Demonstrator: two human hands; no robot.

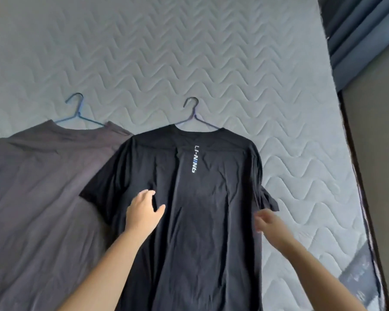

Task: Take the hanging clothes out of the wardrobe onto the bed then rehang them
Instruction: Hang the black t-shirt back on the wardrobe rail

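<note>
Head view: black shirt (189,232) on its hanger (193,114) lies flat on the bed (211,52) toward the right edge, overlapping a grey shirt (38,187). Left hand (144,209) is spread over it, grip apart. The right hand (267,221) is blurred, so I cannot tell its grip. Laying-out looks in hand; rehanging next needs the hook grasped.

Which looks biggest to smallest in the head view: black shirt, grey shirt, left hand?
1. black shirt
2. grey shirt, partly cut off and covered, so unsure against the black
3. left hand

Blue curtain (357,37) above grey floor (377,158)
</note>
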